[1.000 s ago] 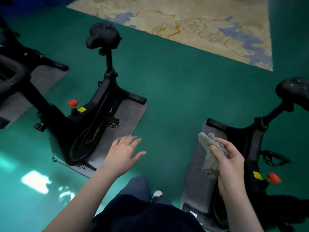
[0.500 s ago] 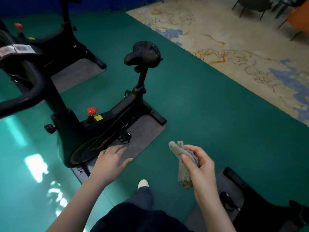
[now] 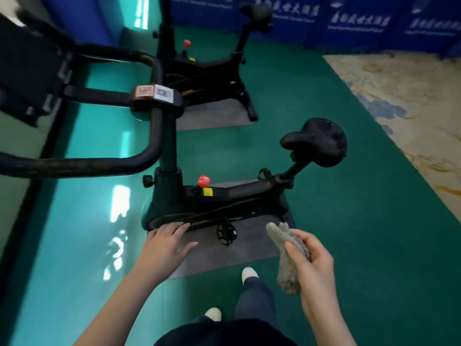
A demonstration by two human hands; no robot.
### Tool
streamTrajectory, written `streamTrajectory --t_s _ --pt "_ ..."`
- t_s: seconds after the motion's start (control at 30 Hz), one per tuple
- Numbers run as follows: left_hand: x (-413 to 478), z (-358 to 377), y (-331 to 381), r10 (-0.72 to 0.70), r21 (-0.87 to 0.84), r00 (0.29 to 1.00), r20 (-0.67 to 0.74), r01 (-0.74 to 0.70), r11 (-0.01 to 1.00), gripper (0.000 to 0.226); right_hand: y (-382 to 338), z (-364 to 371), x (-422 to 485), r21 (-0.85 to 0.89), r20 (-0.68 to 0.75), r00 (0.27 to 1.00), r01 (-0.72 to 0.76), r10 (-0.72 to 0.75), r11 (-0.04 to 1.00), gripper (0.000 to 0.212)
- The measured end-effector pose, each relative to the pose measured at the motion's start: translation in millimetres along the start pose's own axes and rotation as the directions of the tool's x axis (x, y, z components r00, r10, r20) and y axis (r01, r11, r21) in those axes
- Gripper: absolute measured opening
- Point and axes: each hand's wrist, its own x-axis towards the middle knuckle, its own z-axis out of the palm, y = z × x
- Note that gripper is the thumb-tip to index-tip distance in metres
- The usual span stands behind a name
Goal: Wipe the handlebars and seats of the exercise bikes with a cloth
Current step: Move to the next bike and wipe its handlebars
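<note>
While I stood beside the nearer black exercise bike [image 3: 212,196], my right hand [image 3: 314,260] was clenched around the crumpled grey fuzzy cloth [image 3: 287,255], held in the air below the black padded seat [image 3: 316,141]. My left hand [image 3: 164,243] hovered empty, fingers spread, near the curved black handlebars [image 3: 139,158].

Left hand [image 3: 167,242] flat, fingers [image 3: 183,227] spread, right hand [image 3: 313,258] gripping

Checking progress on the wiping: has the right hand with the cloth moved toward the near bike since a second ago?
Cannot tell: the camera swung. The right hand holds the cloth away from the seat, above the mat's right edge.
</note>
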Motion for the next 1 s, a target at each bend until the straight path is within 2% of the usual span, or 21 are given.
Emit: streamTrajectory --t_s 0.13,0.23,0.3,0.5,0.73,0.9,1.0 --pt "-11.4 -1.3 -13.3 -0.269 -0.121 0.962 0.040 0.272 0.955 0.056 -16.9 21.7 58.0 -0.078 0.274 0.961 0.046 -0.022 0.996 0.025" --pt "-18.3 0.4 0.7 -0.420 -0.220 0.907 0.029 0.416 0.882 0.054 -33.2 29.3 97.5 -0.130 0.475 0.878 0.132 -0.055 0.983 0.025" --pt "-19.8 1.6 16.5 -0.488 -0.270 0.873 0.006 0.471 0.840 0.053 -44.7 31.4 122.4 -0.136 0.560 0.825 0.176 -0.071 0.975 0.025" --pt "-31.0 1.8 61.8 -0.652 -0.404 0.752 -0.091 0.571 0.715 0.050 -62.1 47.8 183.3 -0.123 0.650 0.759 0.147 -0.032 0.982 0.028" --pt "-65.6 3.6 67.7 -0.867 -0.621 0.493 -0.074 0.658 0.427 0.047 -61.2 98.9 186.9 -0.150 0.782 0.623 0.189 0.000 0.970 0.027" --pt "-74.9 0.8 50.3 -0.914 -0.679 0.390 -0.113 0.641 0.358 0.041 -79.6 134.1 164.0 -0.110 0.876 0.479 0.314 -0.057 0.943 0.034" --pt "-74.5 -6.7 28.6 -0.918 -0.696 0.377 -0.122 0.627 0.350 0.039 -102.1 156.8 152.2 -0.045 0.883 0.452 0.354 -0.129 0.934 0.034"
